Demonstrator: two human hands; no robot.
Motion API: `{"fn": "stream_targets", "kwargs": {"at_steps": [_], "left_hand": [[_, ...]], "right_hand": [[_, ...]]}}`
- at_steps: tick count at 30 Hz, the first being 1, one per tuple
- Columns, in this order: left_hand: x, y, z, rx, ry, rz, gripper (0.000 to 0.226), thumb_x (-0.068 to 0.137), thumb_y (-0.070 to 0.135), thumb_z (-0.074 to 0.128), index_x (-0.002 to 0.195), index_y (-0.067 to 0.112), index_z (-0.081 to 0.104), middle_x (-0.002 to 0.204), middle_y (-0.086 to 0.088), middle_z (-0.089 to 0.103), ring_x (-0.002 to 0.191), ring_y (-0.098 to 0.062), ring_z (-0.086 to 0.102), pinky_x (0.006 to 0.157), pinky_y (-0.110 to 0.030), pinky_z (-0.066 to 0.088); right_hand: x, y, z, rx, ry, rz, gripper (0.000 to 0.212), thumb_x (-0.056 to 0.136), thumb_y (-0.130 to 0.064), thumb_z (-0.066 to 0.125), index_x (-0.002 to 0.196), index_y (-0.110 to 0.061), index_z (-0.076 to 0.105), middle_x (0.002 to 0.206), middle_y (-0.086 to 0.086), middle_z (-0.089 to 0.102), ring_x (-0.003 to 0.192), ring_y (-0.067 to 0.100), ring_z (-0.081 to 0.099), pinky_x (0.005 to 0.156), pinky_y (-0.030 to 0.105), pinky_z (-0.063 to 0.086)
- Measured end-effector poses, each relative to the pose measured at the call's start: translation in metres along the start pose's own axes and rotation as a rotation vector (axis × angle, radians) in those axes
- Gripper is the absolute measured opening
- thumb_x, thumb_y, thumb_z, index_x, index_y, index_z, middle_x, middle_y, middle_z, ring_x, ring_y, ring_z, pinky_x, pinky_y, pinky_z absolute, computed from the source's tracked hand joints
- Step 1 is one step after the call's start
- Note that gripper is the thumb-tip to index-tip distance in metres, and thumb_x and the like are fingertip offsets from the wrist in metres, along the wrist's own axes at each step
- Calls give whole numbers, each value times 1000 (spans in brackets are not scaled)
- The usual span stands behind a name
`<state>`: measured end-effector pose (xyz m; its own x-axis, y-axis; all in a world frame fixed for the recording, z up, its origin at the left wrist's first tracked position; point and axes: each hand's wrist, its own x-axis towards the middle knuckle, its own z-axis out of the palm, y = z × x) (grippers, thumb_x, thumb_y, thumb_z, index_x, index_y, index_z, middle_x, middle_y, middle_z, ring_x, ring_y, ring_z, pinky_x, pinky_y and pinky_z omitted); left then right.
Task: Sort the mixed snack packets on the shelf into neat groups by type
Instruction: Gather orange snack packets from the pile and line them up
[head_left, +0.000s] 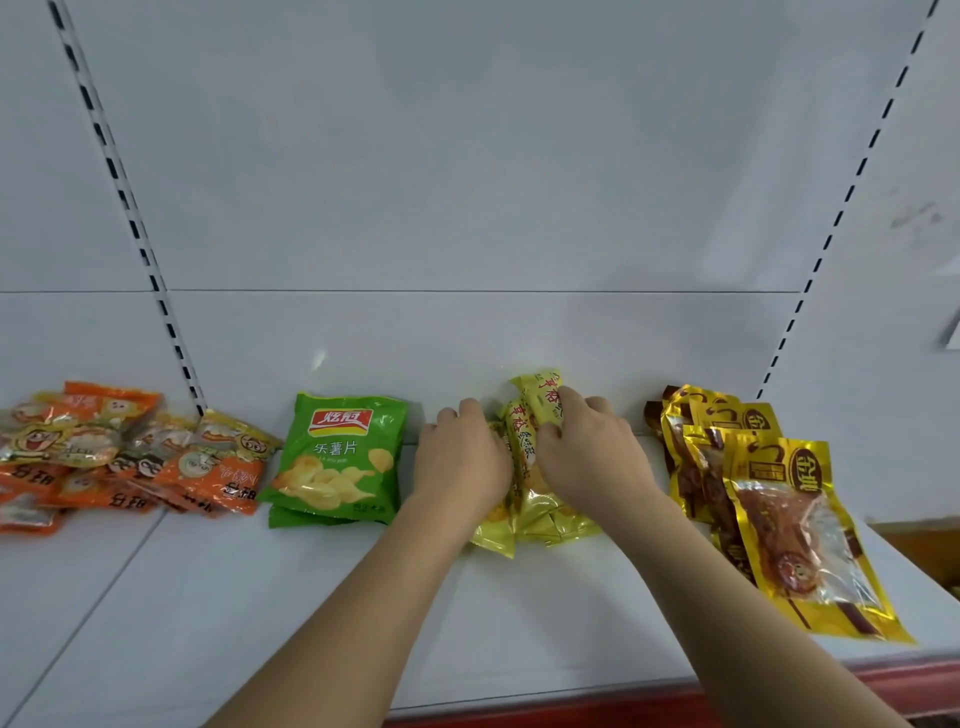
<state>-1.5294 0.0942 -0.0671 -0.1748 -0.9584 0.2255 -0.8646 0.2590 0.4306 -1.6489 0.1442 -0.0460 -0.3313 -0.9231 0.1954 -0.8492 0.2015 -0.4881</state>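
Note:
Several yellow snack packets (540, 519) lie bunched in the middle of the white shelf (260, 597). My left hand (460, 457) presses against their left side with curled fingers. My right hand (587, 447) grips the top packets from the right, fingers curled over a yellow packet with red writing. Two green chip bags (335, 460) lie stacked to the left. A pile of orange packets (119, 457) sits at the far left. Gold packets with brown meat (769, 499) lie overlapped at the right.
The shelf's white back panel (467, 208) rises behind the packets, with slotted uprights (135, 228) at left and right. A red strip (623, 701) runs along the shelf's front edge. Bare shelf lies in front of the green bags.

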Motion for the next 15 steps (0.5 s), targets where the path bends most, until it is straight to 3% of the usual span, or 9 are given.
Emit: {"fn": "stream_targets", "kwargs": {"at_steps": [2, 4, 6, 9, 10, 13, 15], "left_hand": [[2, 2, -2, -98, 8, -57, 35, 101, 21, 51, 133, 6, 51, 135, -17, 52, 126, -38, 51, 99, -42, 42], [5, 3, -3, -223, 3, -128, 38, 99, 21, 55, 134, 7, 52, 133, -17, 55, 122, -36, 56, 97, -41, 46], [6, 4, -5, -319, -2, -175, 36, 99, 24, 56, 131, 9, 54, 127, -14, 62, 109, -31, 62, 90, -38, 50], [1, 1, -7, -404, -46, -192, 35, 102, 29, 54, 132, 10, 54, 115, -1, 62, 79, -10, 59, 81, -29, 44], [-1, 0, -8, -384, -70, -177, 39, 102, 33, 53, 135, 11, 52, 116, -1, 61, 81, -11, 61, 82, -30, 45], [-6, 0, -6, -252, -152, -136, 48, 100, 40, 52, 139, 13, 48, 133, -12, 59, 118, -33, 60, 95, -39, 48], [-6, 2, -2, -205, -202, -117, 45, 102, 38, 49, 137, 10, 49, 138, -17, 55, 124, -38, 56, 98, -41, 47]], "right_hand": [[0, 1, -1, 5, -10, 0, 45, 98, -25, 38, 142, -13, 42, 131, 15, 49, 121, 40, 47, 92, 43, 42], [1, 3, -1, 11, -25, -20, 52, 99, -26, 38, 149, -15, 35, 135, 15, 48, 123, 40, 47, 96, 43, 42], [0, 3, -2, 12, -59, -56, 59, 98, -26, 38, 155, -19, 25, 138, 14, 47, 124, 40, 47, 99, 43, 41], [0, 5, -8, -5, -127, -72, 63, 99, -30, 37, 158, -23, 15, 142, 13, 43, 126, 38, 48, 102, 44, 40], [0, 5, -11, -8, -141, -61, 63, 99, -31, 37, 158, -24, 15, 141, 14, 44, 126, 38, 49, 102, 44, 41], [-2, 6, -12, -42, -180, -49, 65, 100, -34, 35, 159, -21, 10, 141, 17, 44, 125, 39, 49, 102, 45, 41], [-1, 6, -9, -58, -201, -42, 67, 101, -36, 34, 159, -17, 5, 143, 19, 42, 125, 40, 49, 103, 47, 41]]}}
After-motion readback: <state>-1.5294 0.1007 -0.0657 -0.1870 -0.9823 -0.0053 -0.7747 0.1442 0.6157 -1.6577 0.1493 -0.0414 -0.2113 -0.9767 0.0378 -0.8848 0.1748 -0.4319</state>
